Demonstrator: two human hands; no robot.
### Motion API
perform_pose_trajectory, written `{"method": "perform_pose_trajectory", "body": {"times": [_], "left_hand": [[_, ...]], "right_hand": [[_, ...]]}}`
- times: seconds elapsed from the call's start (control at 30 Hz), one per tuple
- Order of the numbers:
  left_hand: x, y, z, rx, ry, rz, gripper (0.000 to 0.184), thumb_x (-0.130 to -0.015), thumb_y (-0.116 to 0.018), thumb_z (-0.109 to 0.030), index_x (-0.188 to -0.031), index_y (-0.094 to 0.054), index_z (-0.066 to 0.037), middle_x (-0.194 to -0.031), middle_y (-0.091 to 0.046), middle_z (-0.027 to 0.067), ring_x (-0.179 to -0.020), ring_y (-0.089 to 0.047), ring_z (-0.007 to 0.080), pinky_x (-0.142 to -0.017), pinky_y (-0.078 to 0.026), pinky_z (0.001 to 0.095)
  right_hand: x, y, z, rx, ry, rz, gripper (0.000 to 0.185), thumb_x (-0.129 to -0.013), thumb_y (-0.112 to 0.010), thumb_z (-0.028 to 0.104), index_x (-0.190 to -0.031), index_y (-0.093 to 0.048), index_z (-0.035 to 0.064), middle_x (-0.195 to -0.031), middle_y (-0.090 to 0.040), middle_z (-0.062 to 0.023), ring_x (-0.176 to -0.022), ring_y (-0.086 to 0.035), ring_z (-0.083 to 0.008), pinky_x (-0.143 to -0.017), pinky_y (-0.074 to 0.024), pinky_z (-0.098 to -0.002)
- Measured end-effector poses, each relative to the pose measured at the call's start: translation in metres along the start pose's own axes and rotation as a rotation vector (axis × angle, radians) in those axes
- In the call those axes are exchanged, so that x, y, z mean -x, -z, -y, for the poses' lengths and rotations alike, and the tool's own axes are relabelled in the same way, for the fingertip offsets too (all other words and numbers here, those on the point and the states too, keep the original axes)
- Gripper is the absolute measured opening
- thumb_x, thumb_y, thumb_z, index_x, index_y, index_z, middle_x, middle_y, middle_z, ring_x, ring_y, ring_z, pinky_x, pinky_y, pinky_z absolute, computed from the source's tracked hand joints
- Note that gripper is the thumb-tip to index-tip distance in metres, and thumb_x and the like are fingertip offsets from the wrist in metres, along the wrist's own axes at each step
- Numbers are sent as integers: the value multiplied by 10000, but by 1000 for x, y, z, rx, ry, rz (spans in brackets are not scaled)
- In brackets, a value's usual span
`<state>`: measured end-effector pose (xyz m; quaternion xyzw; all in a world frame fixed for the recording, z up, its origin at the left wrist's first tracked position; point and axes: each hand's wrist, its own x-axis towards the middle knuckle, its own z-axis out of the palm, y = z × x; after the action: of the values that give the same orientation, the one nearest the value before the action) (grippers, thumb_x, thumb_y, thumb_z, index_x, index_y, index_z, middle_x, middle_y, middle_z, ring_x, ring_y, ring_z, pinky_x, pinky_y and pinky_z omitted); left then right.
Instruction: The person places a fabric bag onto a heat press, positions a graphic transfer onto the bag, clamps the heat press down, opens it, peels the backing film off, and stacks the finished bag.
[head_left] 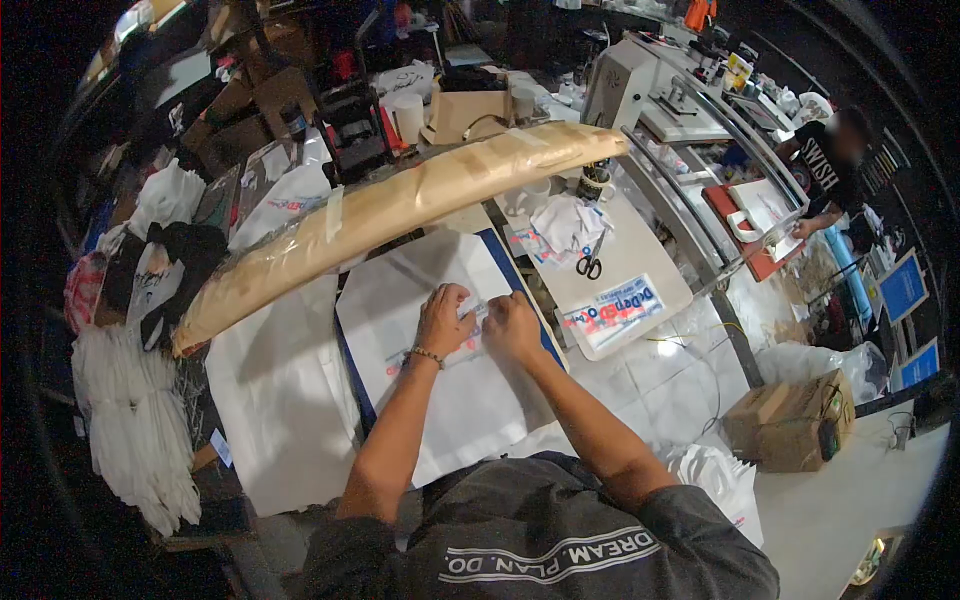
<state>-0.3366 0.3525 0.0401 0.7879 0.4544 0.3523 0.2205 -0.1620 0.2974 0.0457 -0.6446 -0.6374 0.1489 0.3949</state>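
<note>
A white sheet (470, 410) lies over a dark blue board (520, 275) in front of me, with faint blue and red print near its middle. My left hand (445, 325) rests on that print, its fingers bent and spread, a beaded bracelet on the wrist. Close to its right, my right hand (513, 325) is closed at the edge of the print; what its fingers hold, if anything, is too small to make out. Past both hands a long brown wrapped roll (400, 210) lies across the work area.
Black scissors (590, 264), crumpled white paper (572, 226) and a printed sheet (615, 310) lie on a pale board to the right. A metal-framed machine (640, 90) stands behind. A cardboard box (790, 420) is at right. Another person (830, 170) stands far right.
</note>
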Motion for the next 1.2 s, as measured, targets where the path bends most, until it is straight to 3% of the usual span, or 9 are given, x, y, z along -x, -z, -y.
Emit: {"method": "perform_pose_trajectory", "body": {"times": [0.23, 0.53, 0.67, 0.77, 0.87, 0.97, 1.1, 1.17, 1.2], "left_hand": [[4, 1, -3, -29, -28, 8, 332, -813, -754, -140, -1133, -667, -117, -1040, -665, 60, -1021, -653, 292, -907, -508, 430], [16, 26, -28, -115, -128, 10, 87, -830, -730, -129, -906, -746, -90, -1018, -699, 51, -1024, -661, 269, -922, -498, 464], [65, 71, -73, -133, -329, -18, 96, -838, -717, -124, -900, -723, -51, -979, -722, 149, -971, -682, 368, -863, -533, 450], [123, 134, -118, -61, 189, 524, 202, -846, -706, -202, -938, -704, -21, -928, -706, 204, -894, -694, 392, -791, -547, 476], [190, 175, -92, -54, 229, 928, 235, -821, -741, -252, -937, -705, -51, -882, -735, 159, -837, -729, 339, -758, -559, 446], [238, 187, -82, -2, 377, 982, 396, -841, -775, -391, -1006, -729, -34, -920, -749, 176, -853, -745, 289, -761, -561, 425], [228, 177, -110, 81, 639, 1006, 643, -890, -700, -615, -1070, -733, 1, -945, -748, 214, -863, -743, 249, -772, -564, 405], [235, 144, -94, -178, 1192, 1023, 855, -933, -520, -768, -1117, -728, 41, -1001, -753, 223, -864, -732, 268, -777, -564, 411], [249, 129, -77, -188, 1162, 1045, 855, -933, -520, -768, -1117, -728, 41, -1001, -753, 223, -864, -732, 268, -777, -564, 411]], "right_hand": [[5, 1, 4, -10, 80, -25, 155, -763, -750, 73, -914, -748, 41, -910, -627, -183, -859, -663, -397, -768, -539, -484], [8, 9, 0, -252, 81, -63, 177, -814, -707, 76, -979, -723, 16, -890, -615, -187, -823, -650, -377, -738, -524, -480], [11, 32, -12, -149, -7, -50, 252, -830, -717, 118, -1059, -702, 14, -957, -611, -210, -896, -643, -393, -782, -524, -484], [15, 37, -17, 132, 72, -41, 377, -817, -759, 183, -1135, -672, 0, -1057, -598, -242, -974, -616, -435, -828, -519, -494], [12, 36, -18, 95, -1, 76, 477, -795, -799, 232, -1169, -636, -15, -1132, -576, -260, -1024, -590, -475, -855, -512, -509], [8, 25, -26, -24, -45, -79, 481, -781, -842, 268, -1130, -654, -6, -1024, -648, -248, -922, -647, -421, -792, -523, -488], [-3, 23, -50, -43, -170, 179, 418, -770, -838, 276, -993, -644, -20, -951, -653, -250, -938, -639, -447, -814, -506, -507], [2, 38, -41, -116, -131, 204, 349, -804, -813, 294, -859, -637, -2, -849, -657, -236, -816, -648, -430, -732, -490, -485], [11, 40, -39, -273, -140, 146, 365, -837, -791, 308, -917, -598, 9, -784, -619, -216, -731, -625, -369, -693, -474, -462]]}}
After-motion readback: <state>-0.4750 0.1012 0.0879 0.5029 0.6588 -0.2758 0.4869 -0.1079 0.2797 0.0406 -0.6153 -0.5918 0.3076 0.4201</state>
